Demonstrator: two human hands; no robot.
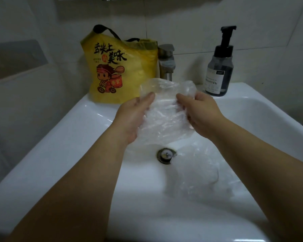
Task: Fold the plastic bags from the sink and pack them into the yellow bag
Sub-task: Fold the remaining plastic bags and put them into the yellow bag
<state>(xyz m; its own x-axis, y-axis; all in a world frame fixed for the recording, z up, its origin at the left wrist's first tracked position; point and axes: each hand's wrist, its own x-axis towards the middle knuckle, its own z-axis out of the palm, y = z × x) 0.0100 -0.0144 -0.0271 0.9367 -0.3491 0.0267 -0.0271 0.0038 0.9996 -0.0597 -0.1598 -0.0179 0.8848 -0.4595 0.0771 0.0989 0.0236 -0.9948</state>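
Lengthwise, the clear bag point(166, 112) points away between hands point(131, 117) point(204, 112).

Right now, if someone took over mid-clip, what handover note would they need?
Left hand and right hand: both grip one clear bag above the sink; it is crumpled, not folded.
A second bag lies in the basin, right of the drain.
Yellow bag stands on the back rim, left of the tap; its contents cannot be seen.
Left to do: fold and pack the held bag, then the second one.
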